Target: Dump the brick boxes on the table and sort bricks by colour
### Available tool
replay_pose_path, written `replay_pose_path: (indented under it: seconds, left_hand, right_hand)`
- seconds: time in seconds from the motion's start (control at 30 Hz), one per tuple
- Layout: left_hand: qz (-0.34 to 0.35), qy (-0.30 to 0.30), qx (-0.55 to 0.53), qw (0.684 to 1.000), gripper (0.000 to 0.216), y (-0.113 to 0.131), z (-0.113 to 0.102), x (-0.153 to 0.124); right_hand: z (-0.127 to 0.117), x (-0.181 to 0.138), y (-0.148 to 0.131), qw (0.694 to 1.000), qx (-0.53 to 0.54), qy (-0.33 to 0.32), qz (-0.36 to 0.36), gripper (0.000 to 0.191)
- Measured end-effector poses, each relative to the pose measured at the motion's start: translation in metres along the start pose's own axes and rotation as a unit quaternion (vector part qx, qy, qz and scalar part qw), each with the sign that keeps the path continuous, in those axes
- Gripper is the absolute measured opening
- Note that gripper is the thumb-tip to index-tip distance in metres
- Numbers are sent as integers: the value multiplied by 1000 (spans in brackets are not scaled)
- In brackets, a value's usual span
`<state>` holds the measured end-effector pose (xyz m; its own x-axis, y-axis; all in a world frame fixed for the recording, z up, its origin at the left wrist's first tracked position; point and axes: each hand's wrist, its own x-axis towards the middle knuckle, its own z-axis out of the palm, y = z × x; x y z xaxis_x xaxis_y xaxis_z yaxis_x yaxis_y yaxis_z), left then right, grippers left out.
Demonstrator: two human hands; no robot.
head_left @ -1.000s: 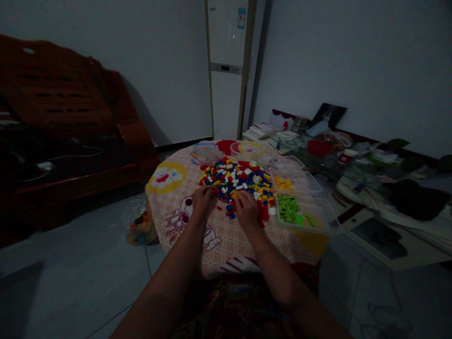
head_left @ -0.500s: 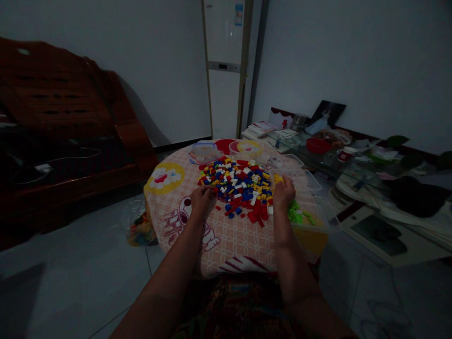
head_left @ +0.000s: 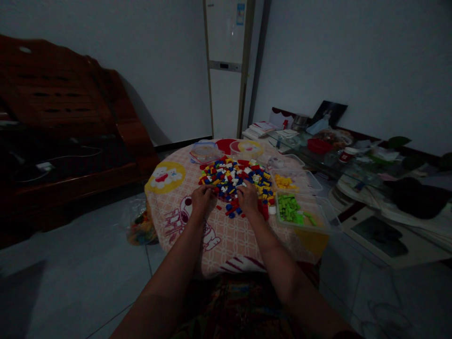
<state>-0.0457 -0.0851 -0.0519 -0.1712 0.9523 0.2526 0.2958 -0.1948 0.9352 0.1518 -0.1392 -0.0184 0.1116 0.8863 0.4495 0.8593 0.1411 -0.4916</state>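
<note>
A heap of small toy building bricks (head_left: 229,175) in red, blue, white and yellow lies on the round table. At its left edge is my left hand (head_left: 202,198), fingers curled together beside a red brick; what they hold, if anything, I cannot make out. My right hand (head_left: 248,198) reaches over the front middle of the heap, its fingers bent and apart among the bricks. To the right, a clear plastic box (head_left: 310,228) contains green bricks (head_left: 290,208). Behind that box, another clear box (head_left: 312,182) has yellow bricks (head_left: 284,181) in it.
More clear containers (head_left: 205,149) stand along the table's far side. A patterned cloth (head_left: 240,240) covers the table. Beyond its right edge is a cluttered glass table (head_left: 300,150). A bag of toys (head_left: 140,228) sits on the floor at left, near a wooden bench (head_left: 70,179).
My right hand has moved left from the box of yellow bricks to the heap, so the yellow and green bricks show more fully. My left hand has stayed at the heap's left edge.
</note>
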Motion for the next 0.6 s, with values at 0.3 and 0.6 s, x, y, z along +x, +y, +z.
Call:
replay_pose_path:
  seconds: [0.3, 0.6]
  left_hand:
    - [4, 14, 5, 1000, 29, 15, -3, -5]
    - [-1, 5, -4, 1000, 29, 17, -4, -6]
  right_hand:
    - [22, 6, -16, 992, -90, -82, -17, 30]
    - [27, 6, -10, 994, -84, -71, -25, 26]
